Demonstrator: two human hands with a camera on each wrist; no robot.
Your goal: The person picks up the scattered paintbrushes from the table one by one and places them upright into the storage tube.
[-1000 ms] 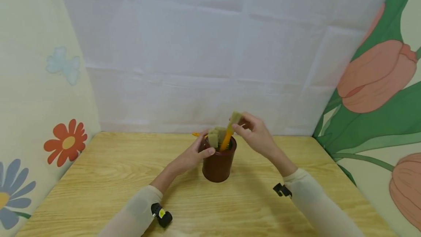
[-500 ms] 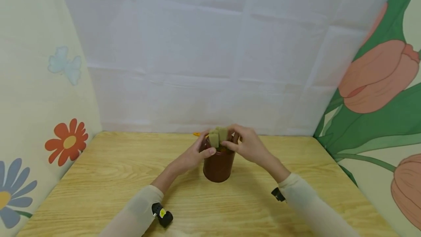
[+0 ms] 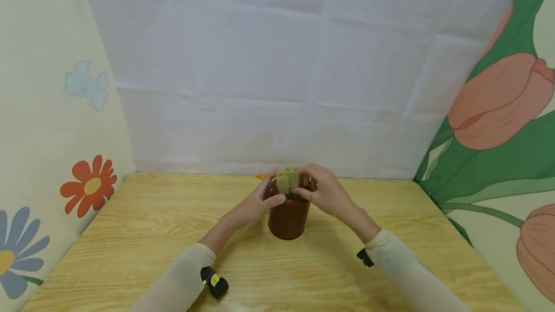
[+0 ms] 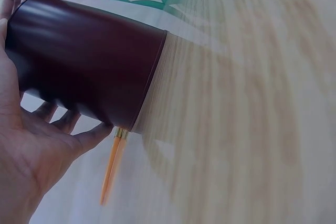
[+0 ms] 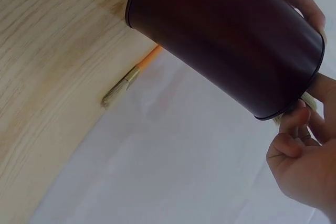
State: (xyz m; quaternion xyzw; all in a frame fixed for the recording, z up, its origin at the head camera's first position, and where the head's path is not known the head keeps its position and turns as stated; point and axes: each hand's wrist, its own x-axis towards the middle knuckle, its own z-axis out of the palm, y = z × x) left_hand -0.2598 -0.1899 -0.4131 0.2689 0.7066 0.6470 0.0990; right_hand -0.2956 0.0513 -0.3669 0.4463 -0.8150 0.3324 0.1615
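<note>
A dark brown cylindrical cup stands upright on the wooden table, with several paintbrushes in it, pale bristles up. My left hand grips the cup's left side, thumb at the front rim and fingers wrapped behind, as the left wrist view shows. At the right rim, my right hand pinches one paintbrush by its bristle end between thumb and fingers; its handle is down inside the cup, hidden. Pale bristles show beside the right fingers in the right wrist view.
Behind the cup another paintbrush with an orange handle lies on the table. A white cloth hangs at the table's back edge. Flower-patterned panels stand left and right.
My right hand has moved down and left, lowering the orange-handled paintbrush into the cup until its handle is out of sight. The left hand has stayed on the cup.
</note>
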